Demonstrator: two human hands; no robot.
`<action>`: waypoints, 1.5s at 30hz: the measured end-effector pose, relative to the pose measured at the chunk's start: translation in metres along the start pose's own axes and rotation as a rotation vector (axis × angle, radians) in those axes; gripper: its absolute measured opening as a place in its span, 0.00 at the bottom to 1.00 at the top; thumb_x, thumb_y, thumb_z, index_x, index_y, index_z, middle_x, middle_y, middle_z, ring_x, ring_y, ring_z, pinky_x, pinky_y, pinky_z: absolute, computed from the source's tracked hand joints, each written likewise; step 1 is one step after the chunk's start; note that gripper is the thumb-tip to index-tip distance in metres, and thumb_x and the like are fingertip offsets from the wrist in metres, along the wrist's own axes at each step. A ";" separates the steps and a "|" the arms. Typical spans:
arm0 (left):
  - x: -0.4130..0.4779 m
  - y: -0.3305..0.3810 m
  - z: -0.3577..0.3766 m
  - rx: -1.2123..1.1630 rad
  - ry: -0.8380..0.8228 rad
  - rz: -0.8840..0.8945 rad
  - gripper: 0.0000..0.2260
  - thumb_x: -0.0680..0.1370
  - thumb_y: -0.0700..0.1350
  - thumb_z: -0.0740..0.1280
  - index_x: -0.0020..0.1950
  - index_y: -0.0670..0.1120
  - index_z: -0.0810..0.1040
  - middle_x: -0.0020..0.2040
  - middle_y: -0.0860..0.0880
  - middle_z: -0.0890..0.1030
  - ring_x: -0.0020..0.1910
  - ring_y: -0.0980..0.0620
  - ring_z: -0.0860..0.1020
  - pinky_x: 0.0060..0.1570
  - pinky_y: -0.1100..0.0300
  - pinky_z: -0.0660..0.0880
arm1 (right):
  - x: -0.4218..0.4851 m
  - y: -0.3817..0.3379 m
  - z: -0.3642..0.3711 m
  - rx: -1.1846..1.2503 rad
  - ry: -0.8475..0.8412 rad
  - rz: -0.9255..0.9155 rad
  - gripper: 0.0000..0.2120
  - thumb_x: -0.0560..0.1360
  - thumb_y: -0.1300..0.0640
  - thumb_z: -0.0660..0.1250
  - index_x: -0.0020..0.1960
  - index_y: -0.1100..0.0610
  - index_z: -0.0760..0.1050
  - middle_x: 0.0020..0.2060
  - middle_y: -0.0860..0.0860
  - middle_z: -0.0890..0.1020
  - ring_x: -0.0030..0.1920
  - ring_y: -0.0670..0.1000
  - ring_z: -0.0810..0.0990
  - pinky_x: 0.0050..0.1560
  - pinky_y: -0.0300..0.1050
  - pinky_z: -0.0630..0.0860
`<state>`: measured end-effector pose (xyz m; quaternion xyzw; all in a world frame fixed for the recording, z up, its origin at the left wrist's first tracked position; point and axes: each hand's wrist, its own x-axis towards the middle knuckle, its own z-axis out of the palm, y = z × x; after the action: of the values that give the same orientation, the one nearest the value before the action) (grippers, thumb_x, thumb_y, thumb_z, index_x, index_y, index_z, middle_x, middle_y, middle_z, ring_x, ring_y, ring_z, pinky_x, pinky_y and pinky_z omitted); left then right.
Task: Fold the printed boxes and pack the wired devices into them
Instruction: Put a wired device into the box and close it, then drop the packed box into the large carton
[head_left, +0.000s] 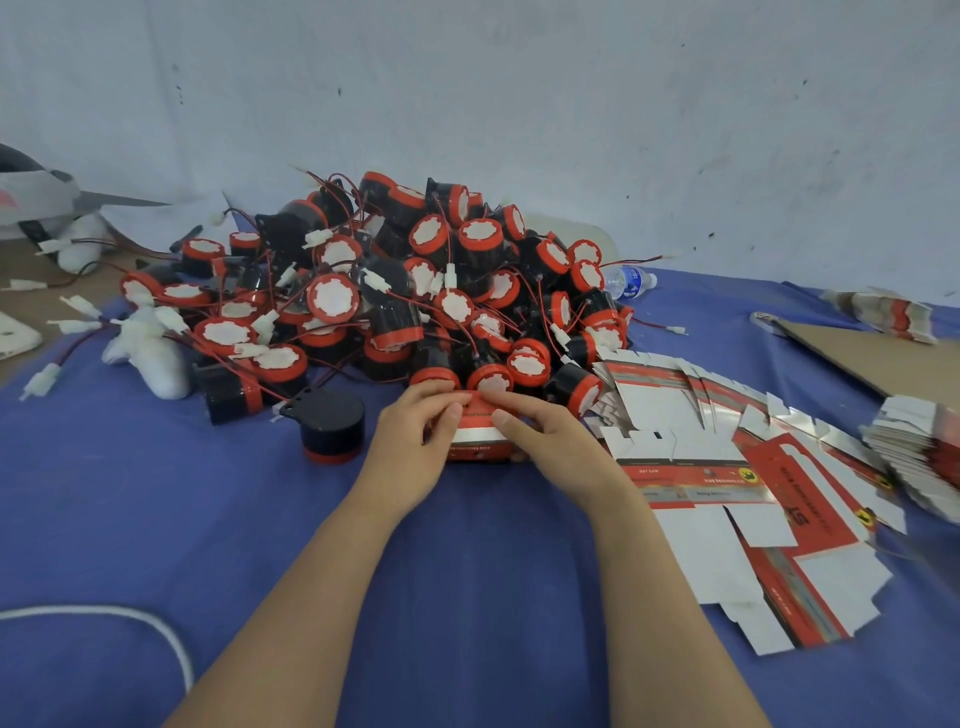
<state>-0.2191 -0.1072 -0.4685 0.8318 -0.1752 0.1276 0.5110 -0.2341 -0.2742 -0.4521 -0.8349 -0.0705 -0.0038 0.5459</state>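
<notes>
A small red printed box (475, 441) stands on the blue cloth at the centre, just in front of a big pile of black-and-red wired devices (374, 291). My left hand (413, 447) grips its left side with fingers curled over the top. My right hand (540, 431) holds its right side, fingers pressing on the top flap. What is inside the box is hidden. One device (328, 426) sits apart, upside down, to the left of my left hand. Flat unfolded boxes (727, 483) lie fanned out to the right.
A stack of flat boxes (919, 457) sits at the right edge, beside a brown cardboard sheet (878, 358). A water bottle (628, 280) lies behind the pile. A white cord (130, 618) loops at the lower left. The wall stands close behind.
</notes>
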 end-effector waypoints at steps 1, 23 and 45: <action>0.000 0.000 -0.001 0.006 0.003 0.009 0.13 0.82 0.44 0.60 0.63 0.47 0.79 0.66 0.52 0.73 0.64 0.60 0.68 0.57 0.76 0.64 | 0.000 0.001 0.000 -0.004 0.000 -0.003 0.17 0.80 0.55 0.62 0.69 0.48 0.72 0.59 0.43 0.78 0.50 0.41 0.77 0.42 0.30 0.74; -0.004 0.016 0.018 -0.335 0.094 -0.289 0.12 0.84 0.43 0.54 0.62 0.52 0.74 0.74 0.53 0.64 0.73 0.54 0.63 0.71 0.55 0.63 | 0.000 -0.006 0.022 0.093 0.212 0.155 0.20 0.82 0.51 0.56 0.73 0.52 0.65 0.60 0.48 0.74 0.56 0.46 0.74 0.58 0.43 0.75; -0.035 0.162 0.056 -0.674 0.076 0.006 0.19 0.83 0.44 0.59 0.74 0.53 0.65 0.70 0.49 0.72 0.63 0.53 0.76 0.63 0.49 0.75 | -0.112 -0.073 -0.046 0.539 0.729 -0.103 0.18 0.82 0.57 0.59 0.70 0.47 0.68 0.63 0.56 0.78 0.62 0.54 0.77 0.65 0.53 0.73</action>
<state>-0.3173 -0.2192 -0.3773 0.6101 -0.1907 0.0947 0.7631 -0.3508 -0.3001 -0.3767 -0.6024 0.0867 -0.3061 0.7321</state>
